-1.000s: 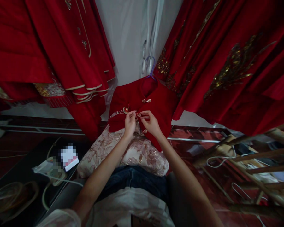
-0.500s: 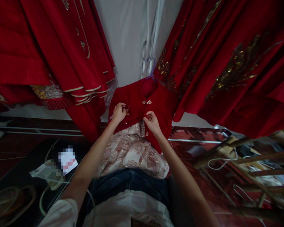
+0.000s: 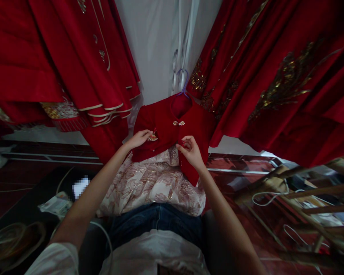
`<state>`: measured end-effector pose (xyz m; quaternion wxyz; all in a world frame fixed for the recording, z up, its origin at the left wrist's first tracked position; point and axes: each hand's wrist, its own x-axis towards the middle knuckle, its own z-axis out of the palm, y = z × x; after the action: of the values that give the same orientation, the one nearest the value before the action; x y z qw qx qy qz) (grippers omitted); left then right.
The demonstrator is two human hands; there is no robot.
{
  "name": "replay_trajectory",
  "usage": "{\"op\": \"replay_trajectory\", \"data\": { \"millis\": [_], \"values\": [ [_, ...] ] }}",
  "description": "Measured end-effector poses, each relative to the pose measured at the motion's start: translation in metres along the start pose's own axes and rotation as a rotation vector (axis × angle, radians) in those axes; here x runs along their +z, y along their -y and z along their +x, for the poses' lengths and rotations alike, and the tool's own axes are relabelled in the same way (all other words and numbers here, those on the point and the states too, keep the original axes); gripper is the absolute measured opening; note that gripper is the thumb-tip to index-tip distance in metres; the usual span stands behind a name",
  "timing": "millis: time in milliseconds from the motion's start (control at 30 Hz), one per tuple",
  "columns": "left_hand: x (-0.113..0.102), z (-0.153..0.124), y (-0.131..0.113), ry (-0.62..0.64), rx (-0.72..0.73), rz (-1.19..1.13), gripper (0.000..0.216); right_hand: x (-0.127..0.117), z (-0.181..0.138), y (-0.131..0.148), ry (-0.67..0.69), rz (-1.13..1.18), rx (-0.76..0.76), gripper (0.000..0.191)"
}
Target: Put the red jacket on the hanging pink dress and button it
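Note:
A small red jacket (image 3: 195,122) hangs on a hanger (image 3: 183,82) before me, over a pale patterned skirt (image 3: 149,183) that spreads onto my lap. My left hand (image 3: 139,138) lies with its fingers stretched out on the jacket's left front panel, right beside a fan-shaped gold brooch (image 3: 153,136). My right hand (image 3: 190,150) pinches the right front edge of the jacket below the pearl clasp (image 3: 178,123) at the collar. The two front panels are apart below the clasp.
Long red embroidered garments hang at the left (image 3: 60,57) and right (image 3: 275,76), close on both sides. A white wall (image 3: 157,46) is behind. Wooden rods (image 3: 304,191) and wires lie at the right, cables and white items (image 3: 57,204) at the left on the dark floor.
My hands, together at the jacket's middle fastening a second ago, have moved apart. The left slid out to the brooch and flattened; the right dropped slightly along the right edge.

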<state>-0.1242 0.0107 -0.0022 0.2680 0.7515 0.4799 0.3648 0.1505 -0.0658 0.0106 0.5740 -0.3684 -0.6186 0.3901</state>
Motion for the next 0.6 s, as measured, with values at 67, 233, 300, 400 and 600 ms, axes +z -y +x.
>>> {"op": "replay_trajectory", "data": {
  "millis": [67, 233, 300, 400, 600],
  "values": [
    [-0.001, 0.004, 0.0, 0.059, -0.013, -0.051, 0.036, 0.0, -0.002, 0.002, 0.025, 0.035, 0.005, 0.032],
    [-0.001, 0.009, 0.0, 0.092, -0.029, -0.069, 0.025, 0.003, -0.002, -0.001, 0.096, 0.087, 0.021, 0.032],
    [0.0, 0.01, 0.002, 0.075, 0.025, 0.005, 0.025, 0.004, -0.002, -0.004, 0.106, 0.108, 0.036, 0.033],
    [0.003, 0.01, 0.007, -0.045, 0.088, 0.231, 0.022, 0.006, -0.002, -0.008, 0.102, 0.134, 0.069, 0.033],
    [0.008, 0.01, 0.003, -0.16, 0.083, 0.401, 0.022, 0.008, -0.003, -0.006, 0.126, 0.168, 0.074, 0.036]
  ]
}}
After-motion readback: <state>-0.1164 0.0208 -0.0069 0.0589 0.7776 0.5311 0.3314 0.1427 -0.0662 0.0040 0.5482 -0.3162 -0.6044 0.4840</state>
